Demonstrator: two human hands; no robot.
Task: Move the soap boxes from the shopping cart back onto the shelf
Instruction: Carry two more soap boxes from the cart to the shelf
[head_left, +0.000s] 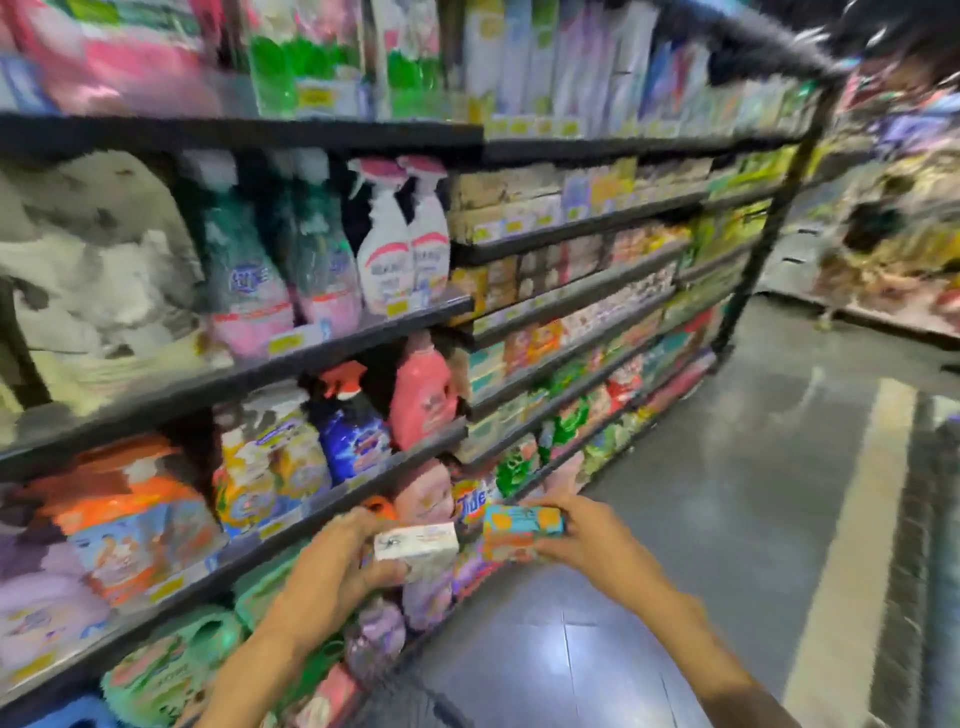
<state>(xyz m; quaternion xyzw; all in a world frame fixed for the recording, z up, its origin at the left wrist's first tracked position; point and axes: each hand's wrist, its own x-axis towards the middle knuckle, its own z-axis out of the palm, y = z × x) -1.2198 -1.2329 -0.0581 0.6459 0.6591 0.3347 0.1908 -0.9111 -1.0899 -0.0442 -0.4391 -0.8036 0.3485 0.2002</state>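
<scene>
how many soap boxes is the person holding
2: a white box in the left hand, a blue-orange box in the right hand. Shelved ones are too blurred to count.

An orange plastic detergent pack (470, 501) is showing the blue word "Tide" just left of the teal-and-orange cardboard soap box (522, 525); every other label is blurring beyond reading.

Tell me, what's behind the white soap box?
Behind the white soap box stand blurry shelf goods: a pink pack and a Tide pack. The box and left hand cover their lower parts.
</scene>
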